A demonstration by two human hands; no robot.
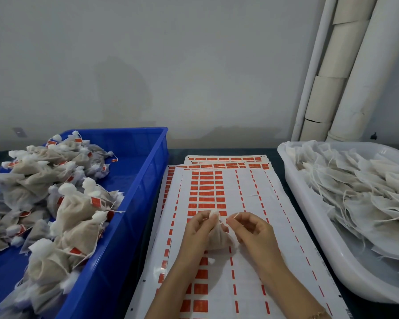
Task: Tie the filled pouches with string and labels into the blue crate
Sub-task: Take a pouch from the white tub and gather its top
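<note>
A filled white pouch [219,237] sits between my hands above the label sheet [247,194]. My left hand [197,229] pinches the gathered neck of the pouch at its top. My right hand [251,229] pinches a thin string end just right of the neck. The blue crate [145,153] stands on the left. It holds several tied pouches with red labels [76,203].
A white tub [313,224] on the right is piled with untied pouches and loose strings. More label sheets [228,161] lie stacked behind the front one. White pipes [346,65] run up the wall at the back right.
</note>
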